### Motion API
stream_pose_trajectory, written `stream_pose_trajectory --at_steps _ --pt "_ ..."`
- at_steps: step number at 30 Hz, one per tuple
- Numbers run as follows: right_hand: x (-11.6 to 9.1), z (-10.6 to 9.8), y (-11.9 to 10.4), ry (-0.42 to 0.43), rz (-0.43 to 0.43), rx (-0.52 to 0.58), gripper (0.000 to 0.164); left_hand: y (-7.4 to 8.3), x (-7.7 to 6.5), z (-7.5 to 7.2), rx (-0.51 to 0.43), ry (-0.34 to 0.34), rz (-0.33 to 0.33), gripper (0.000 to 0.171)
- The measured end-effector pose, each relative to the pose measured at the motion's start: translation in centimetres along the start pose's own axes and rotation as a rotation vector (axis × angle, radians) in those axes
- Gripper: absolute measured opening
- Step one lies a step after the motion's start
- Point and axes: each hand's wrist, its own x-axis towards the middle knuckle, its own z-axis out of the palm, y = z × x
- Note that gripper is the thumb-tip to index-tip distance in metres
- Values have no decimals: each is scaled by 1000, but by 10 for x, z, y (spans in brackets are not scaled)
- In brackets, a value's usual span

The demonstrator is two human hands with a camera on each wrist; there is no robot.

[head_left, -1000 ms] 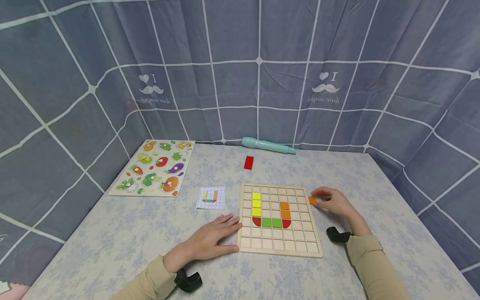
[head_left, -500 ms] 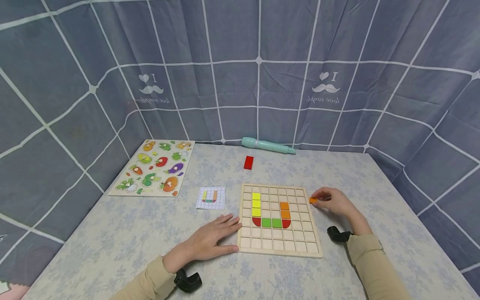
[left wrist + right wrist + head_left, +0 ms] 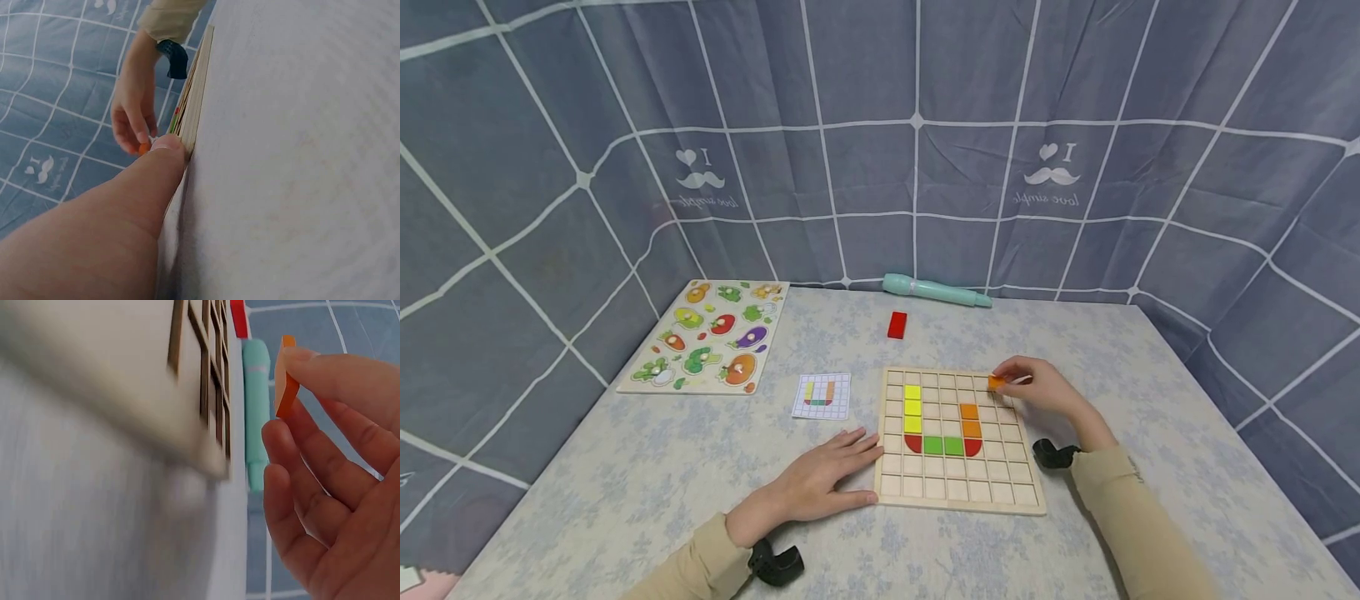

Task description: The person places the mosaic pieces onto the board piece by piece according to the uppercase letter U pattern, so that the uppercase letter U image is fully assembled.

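Note:
A wooden grid board (image 3: 925,483) lies on the table with yellow, red, green and orange tiles set in a U shape. My right hand (image 3: 1041,390) pinches an orange tile (image 3: 287,378) between thumb and fingers, above the board's far right corner. In the right wrist view the tile is seen edge-on, apart from the board. My left hand (image 3: 823,479) lies flat with spread fingers, its fingertips and thumb touching the board's left edge. In the left wrist view the left thumb (image 3: 165,150) presses against that edge. Left of the board lies a pattern card (image 3: 822,395) printed with a coloured U.
A red tile (image 3: 897,325) lies behind the board. Farther back, a mint-green pen-shaped object (image 3: 936,290) rests by the curtain. At the back left stands a vegetable peg puzzle (image 3: 707,337). A checked blue curtain (image 3: 917,167) encloses the table's back and sides.
My right hand has moved left and away from me, carrying the orange tile from beside the board's right edge to over its far right corner. My left hand has stayed in place.

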Motion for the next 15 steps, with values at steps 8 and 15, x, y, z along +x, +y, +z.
stream_pose_trajectory --at_steps 8,15 --pt "16 14 -13 -140 -60 20 21 0 0 0 1 -4 2 64" --pt "24 23 -17 -198 -91 -22 22 -1 0 1 6 10 2 65"
